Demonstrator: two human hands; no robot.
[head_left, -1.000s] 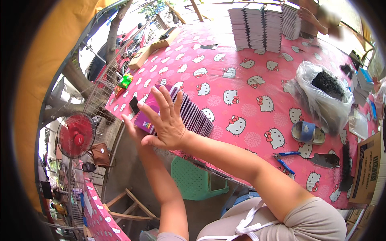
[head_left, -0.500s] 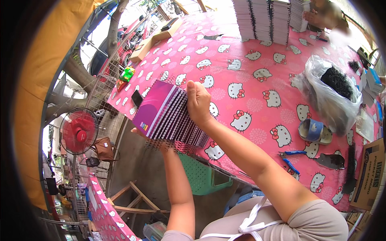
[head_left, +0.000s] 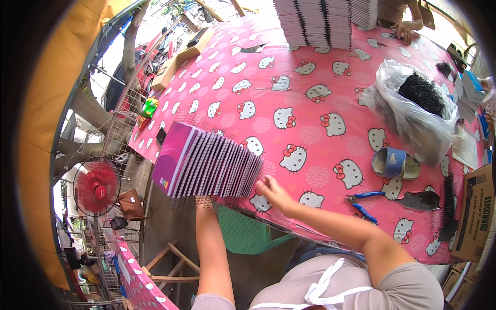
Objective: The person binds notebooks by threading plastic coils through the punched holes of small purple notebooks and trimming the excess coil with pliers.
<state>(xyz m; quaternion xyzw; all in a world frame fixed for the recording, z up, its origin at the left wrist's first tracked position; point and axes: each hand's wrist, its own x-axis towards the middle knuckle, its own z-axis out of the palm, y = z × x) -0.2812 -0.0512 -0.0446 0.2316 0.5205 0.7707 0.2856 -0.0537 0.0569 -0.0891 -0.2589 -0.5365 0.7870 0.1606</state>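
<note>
A thick stack of purple-covered spiral notebooks (head_left: 209, 163) is tilted over the table's near left edge, with dark wire loops fringing its sides. My left hand (head_left: 204, 201) is under the stack and holds it from below; its fingers are hidden behind the notebooks. By the stack's lower right end is my right hand (head_left: 273, 193), fingers loosely apart, with nothing seen in it. Whether its fingertips touch the notebooks I cannot tell.
A pink patterned cloth covers the table (head_left: 305, 134). On it stand tall notebook stacks (head_left: 312, 26), a plastic bag of black wire (head_left: 421, 103), a blue tape roll (head_left: 390, 162) and blue-handled pliers (head_left: 367, 204). Another person's hand (head_left: 405, 31) is at the far right. A green stool (head_left: 248, 232) stands below.
My right hand has come off the stack's upper right side and down to its lower right end. The notebooks have shifted slightly left and down, fanning wider.
</note>
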